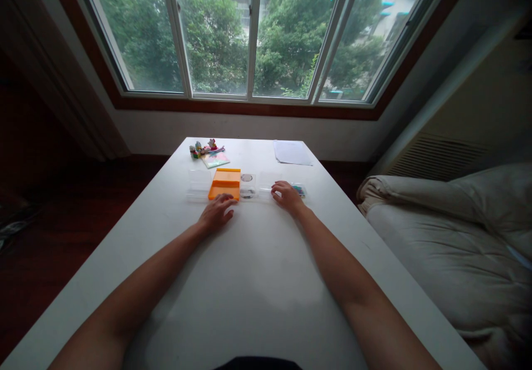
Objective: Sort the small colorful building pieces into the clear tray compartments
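Note:
My left hand (216, 212) rests at the near edge of an orange lidded box (226, 175), which lies opened flat on the table. Its fingers are stretched out over that edge, with the thumb apart. My right hand (286, 195) lies over an opened clear plastic box (264, 191), fingers spread and slightly bent. Just beside it, a small clear box holds blue-green bits (299, 190), partly hidden by the hand. Between the hands sits a clear case (248, 185) with dark round outlines. Left of the orange box stands another clear box (198, 194), lid back. Neither hand visibly grips anything.
Everything stands on a white table (249, 281). Small colourful figurines (199, 149) and a shiny pastel sheet (216, 160) are at the far left. White paper sheets (292, 152) lie far right. A window is ahead; a beige sofa (440, 237) flanks the right.

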A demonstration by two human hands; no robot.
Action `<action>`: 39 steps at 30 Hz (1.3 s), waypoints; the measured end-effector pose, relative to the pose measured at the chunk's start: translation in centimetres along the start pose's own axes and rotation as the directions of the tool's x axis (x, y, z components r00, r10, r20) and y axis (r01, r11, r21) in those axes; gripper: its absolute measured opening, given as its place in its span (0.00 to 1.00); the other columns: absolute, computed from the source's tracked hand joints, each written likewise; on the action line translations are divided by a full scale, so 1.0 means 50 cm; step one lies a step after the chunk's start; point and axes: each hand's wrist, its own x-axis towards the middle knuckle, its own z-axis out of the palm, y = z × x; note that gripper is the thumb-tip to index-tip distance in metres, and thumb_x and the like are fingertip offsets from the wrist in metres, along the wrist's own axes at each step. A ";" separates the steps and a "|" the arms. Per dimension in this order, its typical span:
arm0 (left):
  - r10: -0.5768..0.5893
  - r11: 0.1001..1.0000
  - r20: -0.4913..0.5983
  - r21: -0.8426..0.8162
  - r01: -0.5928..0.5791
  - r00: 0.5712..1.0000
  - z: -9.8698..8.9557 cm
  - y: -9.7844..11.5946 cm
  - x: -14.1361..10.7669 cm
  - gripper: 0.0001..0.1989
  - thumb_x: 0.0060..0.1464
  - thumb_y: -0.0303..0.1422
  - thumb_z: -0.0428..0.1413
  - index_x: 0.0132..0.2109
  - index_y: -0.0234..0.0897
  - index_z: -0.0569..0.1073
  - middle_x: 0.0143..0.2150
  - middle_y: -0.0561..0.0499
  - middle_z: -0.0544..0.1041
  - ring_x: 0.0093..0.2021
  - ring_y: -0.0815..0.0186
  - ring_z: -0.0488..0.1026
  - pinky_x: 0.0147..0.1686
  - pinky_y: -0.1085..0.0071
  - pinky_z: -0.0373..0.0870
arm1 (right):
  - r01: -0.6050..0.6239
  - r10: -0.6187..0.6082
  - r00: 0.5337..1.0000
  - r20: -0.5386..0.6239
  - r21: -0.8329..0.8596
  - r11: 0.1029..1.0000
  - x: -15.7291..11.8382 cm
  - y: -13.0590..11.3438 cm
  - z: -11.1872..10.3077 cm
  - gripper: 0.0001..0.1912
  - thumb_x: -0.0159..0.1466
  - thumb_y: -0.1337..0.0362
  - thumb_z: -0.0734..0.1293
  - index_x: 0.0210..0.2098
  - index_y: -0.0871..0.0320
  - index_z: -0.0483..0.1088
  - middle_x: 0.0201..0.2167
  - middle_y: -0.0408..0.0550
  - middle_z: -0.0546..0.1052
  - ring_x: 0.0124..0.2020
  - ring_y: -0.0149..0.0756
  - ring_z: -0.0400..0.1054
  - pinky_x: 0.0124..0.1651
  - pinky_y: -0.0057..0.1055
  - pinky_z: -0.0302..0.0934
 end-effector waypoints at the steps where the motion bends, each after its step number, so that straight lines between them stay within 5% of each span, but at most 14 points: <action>1: 0.002 1.000 0.008 0.002 -0.002 1.000 0.000 0.000 0.000 0.18 0.59 0.31 0.54 0.56 0.44 0.74 0.60 0.45 0.68 0.59 0.54 0.66 0.56 0.53 0.69 | -0.003 0.003 1.000 0.003 0.005 1.000 0.000 -0.001 0.001 0.06 0.61 0.69 0.66 0.34 0.53 0.76 0.44 0.49 0.78 0.56 0.44 0.68 0.59 0.44 0.63; 15: 0.026 1.000 0.024 -0.007 -0.026 0.999 0.004 -0.004 -0.001 0.19 0.59 0.31 0.54 0.57 0.43 0.74 0.60 0.44 0.69 0.58 0.54 0.67 0.57 0.53 0.69 | -0.017 0.017 1.000 -0.025 -0.015 1.000 0.004 0.003 0.002 0.07 0.64 0.67 0.65 0.37 0.54 0.76 0.44 0.50 0.78 0.53 0.42 0.69 0.58 0.41 0.63; 21: 0.032 0.999 0.026 -0.017 -0.032 0.999 0.003 -0.003 -0.001 0.19 0.58 0.31 0.54 0.57 0.44 0.74 0.59 0.44 0.69 0.58 0.54 0.68 0.57 0.54 0.69 | -0.249 0.240 0.967 -0.082 -0.128 0.960 -0.009 0.075 -0.042 0.09 0.60 0.68 0.65 0.39 0.55 0.75 0.42 0.51 0.78 0.51 0.45 0.68 0.58 0.42 0.61; 25: 0.025 1.000 0.028 -0.016 -0.025 0.999 0.005 -0.002 0.000 0.19 0.59 0.32 0.54 0.57 0.44 0.74 0.59 0.45 0.69 0.58 0.54 0.68 0.56 0.54 0.69 | -0.258 0.265 0.964 0.037 -0.127 0.958 -0.047 0.136 -0.062 0.20 0.57 0.63 0.70 0.49 0.55 0.74 0.51 0.53 0.75 0.56 0.48 0.66 0.61 0.44 0.60; 28: 0.030 0.999 0.022 -0.035 -0.029 0.999 0.005 0.004 0.000 0.19 0.58 0.31 0.55 0.56 0.44 0.74 0.59 0.45 0.70 0.58 0.55 0.68 0.57 0.54 0.69 | -0.261 0.266 0.964 0.019 -0.125 0.957 -0.067 0.155 -0.063 0.24 0.57 0.61 0.71 0.53 0.55 0.72 0.55 0.54 0.73 0.59 0.49 0.64 0.63 0.46 0.57; 35: 0.035 0.998 0.054 -0.045 -0.033 0.998 0.004 0.022 0.001 0.19 0.59 0.31 0.54 0.57 0.44 0.73 0.59 0.45 0.69 0.58 0.55 0.68 0.57 0.54 0.69 | -0.380 0.362 0.922 -0.136 -0.156 0.912 -0.076 0.127 -0.069 0.20 0.59 0.56 0.70 0.50 0.55 0.73 0.49 0.55 0.75 0.52 0.49 0.66 0.58 0.46 0.62; 39: 0.028 0.996 0.041 -0.091 -0.024 0.999 0.004 0.028 0.004 0.19 0.59 0.32 0.54 0.58 0.44 0.73 0.59 0.45 0.69 0.58 0.55 0.68 0.58 0.54 0.69 | -0.323 0.277 0.904 -0.325 -0.096 0.942 -0.058 0.066 -0.081 0.18 0.63 0.57 0.67 0.50 0.56 0.72 0.47 0.56 0.74 0.50 0.49 0.67 0.58 0.47 0.61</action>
